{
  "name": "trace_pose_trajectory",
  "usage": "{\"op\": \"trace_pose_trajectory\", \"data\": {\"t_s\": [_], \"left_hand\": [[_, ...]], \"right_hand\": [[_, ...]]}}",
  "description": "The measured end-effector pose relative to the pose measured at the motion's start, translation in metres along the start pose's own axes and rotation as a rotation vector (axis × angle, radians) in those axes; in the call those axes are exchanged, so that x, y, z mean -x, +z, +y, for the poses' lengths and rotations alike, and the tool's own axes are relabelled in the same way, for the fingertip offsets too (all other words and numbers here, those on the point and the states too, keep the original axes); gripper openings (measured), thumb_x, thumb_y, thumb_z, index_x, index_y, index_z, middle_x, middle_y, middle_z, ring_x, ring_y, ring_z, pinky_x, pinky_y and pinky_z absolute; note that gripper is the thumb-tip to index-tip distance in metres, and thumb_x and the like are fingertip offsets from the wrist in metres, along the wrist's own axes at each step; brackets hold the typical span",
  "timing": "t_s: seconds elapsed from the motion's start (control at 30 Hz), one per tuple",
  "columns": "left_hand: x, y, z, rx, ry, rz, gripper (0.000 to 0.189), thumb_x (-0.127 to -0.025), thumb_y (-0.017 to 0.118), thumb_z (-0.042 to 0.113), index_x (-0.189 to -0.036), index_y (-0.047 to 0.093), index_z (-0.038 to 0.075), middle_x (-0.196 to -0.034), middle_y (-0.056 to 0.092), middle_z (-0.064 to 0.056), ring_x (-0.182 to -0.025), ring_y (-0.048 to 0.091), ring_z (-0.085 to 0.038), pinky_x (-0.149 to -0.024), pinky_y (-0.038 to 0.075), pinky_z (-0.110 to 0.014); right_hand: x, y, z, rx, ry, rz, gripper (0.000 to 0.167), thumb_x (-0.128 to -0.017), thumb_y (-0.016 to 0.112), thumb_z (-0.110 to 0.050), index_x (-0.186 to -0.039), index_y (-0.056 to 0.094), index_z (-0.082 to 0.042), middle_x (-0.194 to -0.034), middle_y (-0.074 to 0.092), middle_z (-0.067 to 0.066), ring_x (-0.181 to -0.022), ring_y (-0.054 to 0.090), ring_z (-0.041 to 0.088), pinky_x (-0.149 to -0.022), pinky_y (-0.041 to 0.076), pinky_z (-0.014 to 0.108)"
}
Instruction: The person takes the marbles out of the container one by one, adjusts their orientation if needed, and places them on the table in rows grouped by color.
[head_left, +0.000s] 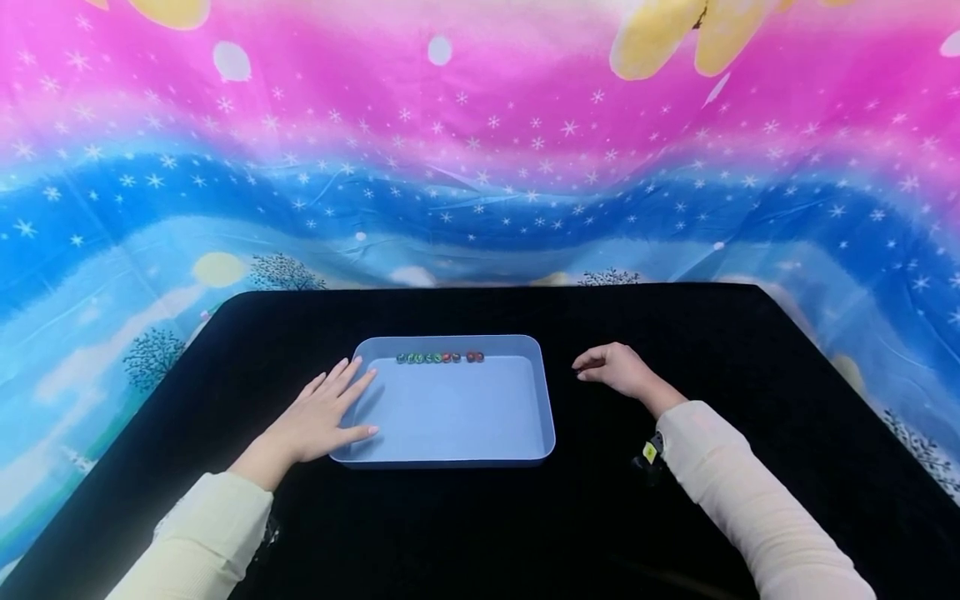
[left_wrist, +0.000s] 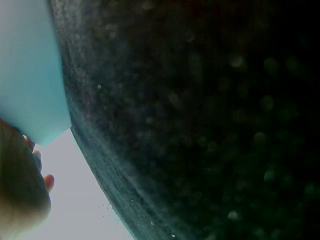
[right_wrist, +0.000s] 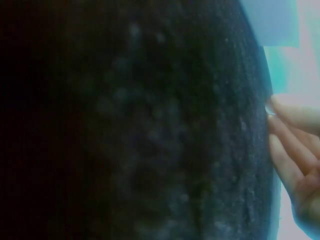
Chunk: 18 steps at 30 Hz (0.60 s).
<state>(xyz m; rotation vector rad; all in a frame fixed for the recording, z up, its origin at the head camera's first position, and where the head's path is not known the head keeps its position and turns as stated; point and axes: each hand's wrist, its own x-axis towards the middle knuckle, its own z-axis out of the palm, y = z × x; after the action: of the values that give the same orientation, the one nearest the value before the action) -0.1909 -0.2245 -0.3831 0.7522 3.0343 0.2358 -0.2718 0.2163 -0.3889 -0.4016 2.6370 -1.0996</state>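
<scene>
The right hand (head_left: 618,368), right of the tray (head_left: 450,408), pinches a small glassy piece (right_wrist: 269,107); the left hand (head_left: 318,421) is spread over the tray's left rim; marbles (head_left: 428,358) line the tray's far wall; a bump from the left hand could roll them apart.

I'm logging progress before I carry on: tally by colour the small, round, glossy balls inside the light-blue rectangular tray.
Greenish balls: 5
Reddish or brownish balls: 4
Total in the tray: 9, as near as I can tell; they are tiny in the head view and mostly sit tightly side by side.
</scene>
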Motion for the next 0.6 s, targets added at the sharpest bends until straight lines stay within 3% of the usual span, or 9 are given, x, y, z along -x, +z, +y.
{"op": "trace_pose_trajectory", "data": {"t_s": [0.6], "left_hand": [[-0.0005,0.0016,-0.0011,-0.015,0.001,0.006,0.081,-0.076,0.042,0.063,-0.138,0.023,0.013,-0.142,0.012,-0.013,-0.129,0.006,-0.029,-0.099,0.01,-0.051]], "right_hand": [[-0.0006,-0.001,0.0026,-0.059,0.027,-0.022,0.026,-0.08,0.061,-0.014,-0.104,0.061,-0.004,-0.102,0.06,0.011,-0.09,0.057,0.022,-0.076,0.046,0.035]]}}
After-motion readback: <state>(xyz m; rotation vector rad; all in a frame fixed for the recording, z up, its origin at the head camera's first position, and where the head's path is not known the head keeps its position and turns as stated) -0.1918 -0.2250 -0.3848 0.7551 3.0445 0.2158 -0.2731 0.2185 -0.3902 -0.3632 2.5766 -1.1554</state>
